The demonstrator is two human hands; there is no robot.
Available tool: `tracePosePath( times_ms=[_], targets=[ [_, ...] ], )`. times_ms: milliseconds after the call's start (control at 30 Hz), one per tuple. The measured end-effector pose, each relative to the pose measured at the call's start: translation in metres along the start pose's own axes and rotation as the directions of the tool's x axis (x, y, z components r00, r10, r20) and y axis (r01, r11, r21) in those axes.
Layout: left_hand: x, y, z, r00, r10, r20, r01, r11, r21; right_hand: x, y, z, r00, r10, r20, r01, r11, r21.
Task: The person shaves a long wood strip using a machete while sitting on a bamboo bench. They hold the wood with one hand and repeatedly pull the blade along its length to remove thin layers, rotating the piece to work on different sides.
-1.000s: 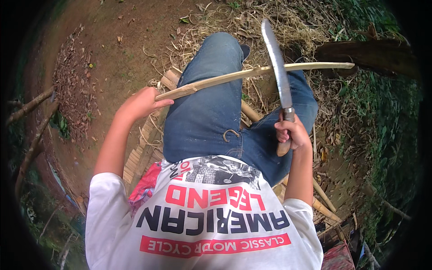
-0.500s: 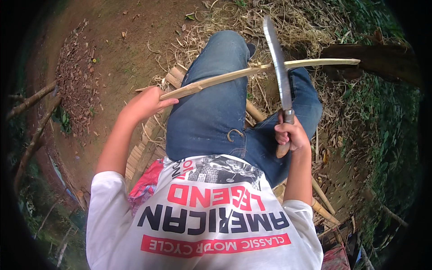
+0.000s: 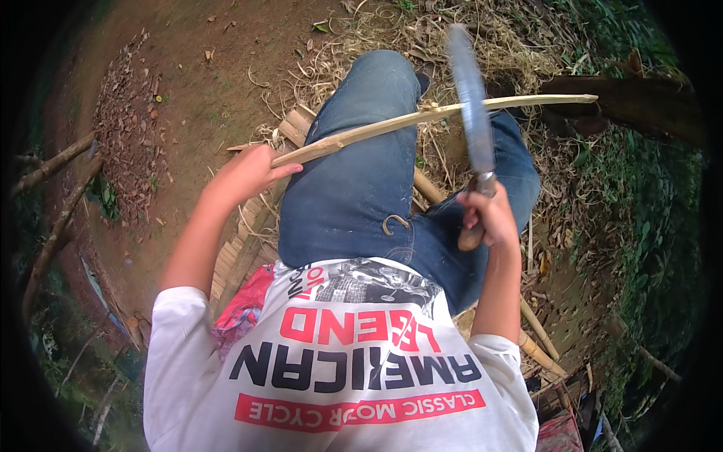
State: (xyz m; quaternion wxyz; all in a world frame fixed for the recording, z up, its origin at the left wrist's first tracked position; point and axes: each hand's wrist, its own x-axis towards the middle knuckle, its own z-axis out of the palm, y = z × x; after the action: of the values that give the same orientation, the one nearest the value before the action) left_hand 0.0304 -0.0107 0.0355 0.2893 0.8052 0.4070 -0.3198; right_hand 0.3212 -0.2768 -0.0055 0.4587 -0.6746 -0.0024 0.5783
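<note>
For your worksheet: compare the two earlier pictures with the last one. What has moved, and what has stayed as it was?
The machete blade has shifted slightly left along the bamboo strip and now shows motion blur; it crosses the strip nearer its middle. The right hand keeps its grip on the handle, the left hand still holds the strip's near end over the knee. Nothing was let go.

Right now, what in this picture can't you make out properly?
Head view only:
- Knife blade: motion-blurred, so its edge and where it meets the bamboo strip are unclear.
- Knife handle: mostly wrapped by the right hand.
- Left hand: its palm covers the strip's near end.
- Lower legs: hidden behind the knees.
</note>
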Motion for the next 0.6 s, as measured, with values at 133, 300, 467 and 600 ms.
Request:
tracePosePath(
  times_ms=[133,300,467,600],
  targets=[
    [-0.001,0.011,0.001,0.999,0.024,-0.023,-0.025,0.998,-0.057,0.003,0.014,0.028,0.994,-0.053,-0.092,0.034,0.980,-0.196],
    [-0.006,-0.001,0.001,1.000,-0.006,-0.006,0.006,1.000,-0.016,0.001,-0.004,0.009,0.998,-0.016,0.064,0.030,0.973,-0.229],
    [-0.006,0.009,0.001,0.999,0.005,-0.036,-0.006,1.000,-0.027,-0.004,0.014,0.041,0.999,0.036,0.001,-0.034,0.968,-0.250],
    [-0.008,0.007,0.003,1.000,0.000,-0.003,0.000,0.996,-0.088,0.004,0.001,0.016,0.997,-0.072,0.030,0.077,0.975,-0.206]
  ],
)
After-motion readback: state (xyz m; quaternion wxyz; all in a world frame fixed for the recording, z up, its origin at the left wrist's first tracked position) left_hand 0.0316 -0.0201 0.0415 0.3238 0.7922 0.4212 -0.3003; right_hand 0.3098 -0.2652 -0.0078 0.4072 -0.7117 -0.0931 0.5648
